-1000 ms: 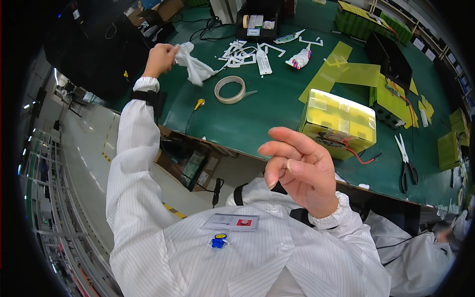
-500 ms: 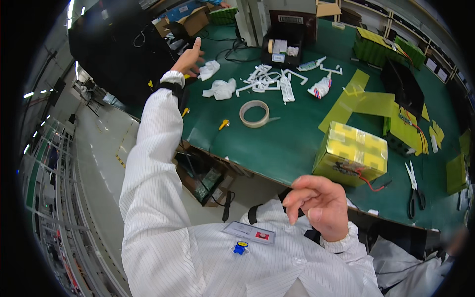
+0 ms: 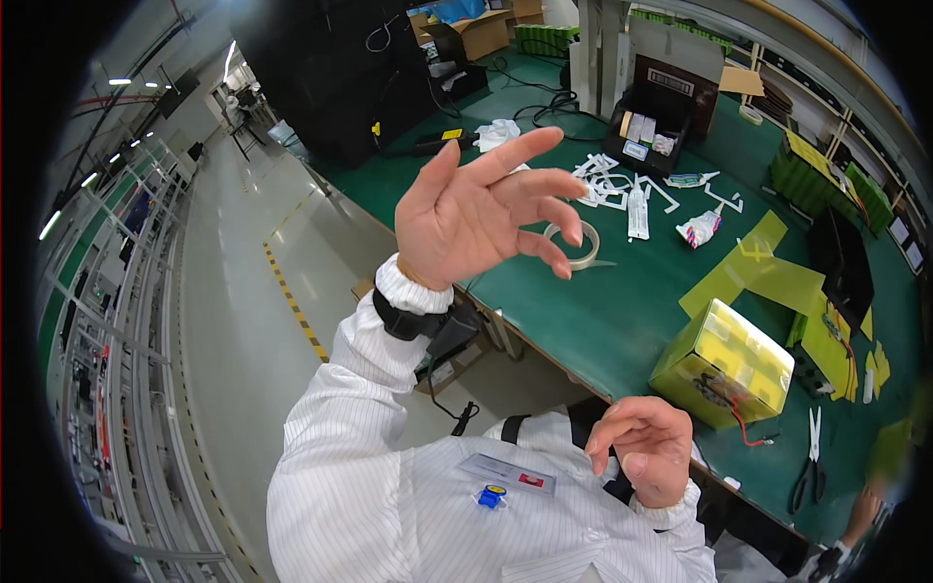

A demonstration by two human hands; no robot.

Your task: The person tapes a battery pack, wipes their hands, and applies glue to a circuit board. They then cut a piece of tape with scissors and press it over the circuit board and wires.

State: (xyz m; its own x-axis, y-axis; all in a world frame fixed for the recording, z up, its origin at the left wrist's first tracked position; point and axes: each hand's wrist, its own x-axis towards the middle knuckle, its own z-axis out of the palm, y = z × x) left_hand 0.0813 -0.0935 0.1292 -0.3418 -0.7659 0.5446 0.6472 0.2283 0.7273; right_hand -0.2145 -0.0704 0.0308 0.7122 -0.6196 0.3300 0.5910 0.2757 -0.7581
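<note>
My left hand [image 3: 486,209] is raised over the table's near left side, palm showing and fingers spread, with nothing in it. Behind its fingertips lies a roll of tape [image 3: 583,249], partly covered. My right hand [image 3: 649,449] hovers at the table's front edge, its fingers loosely bent and apart, holding nothing. Nearest to it stands a battery pack [image 3: 729,369] wrapped in yellow-green sheet and clear tape, with a red lead on its front. Scissors [image 3: 809,466] with black handles lie to the right of this pack.
White strips [image 3: 607,180], a white tube [image 3: 638,209] and a crumpled tube [image 3: 700,227] lie on the green table [image 3: 583,321]. Yellow-green sheets [image 3: 753,267] and a second pack [image 3: 824,340] are at the right. A black bin [image 3: 646,131] stands behind. Another person's arm [image 3: 860,515] shows at lower right.
My left hand has drawn back from the far left of the table toward me, turning its palm into view. The view has shifted left; my right hand stays loosely bent near the front edge.
</note>
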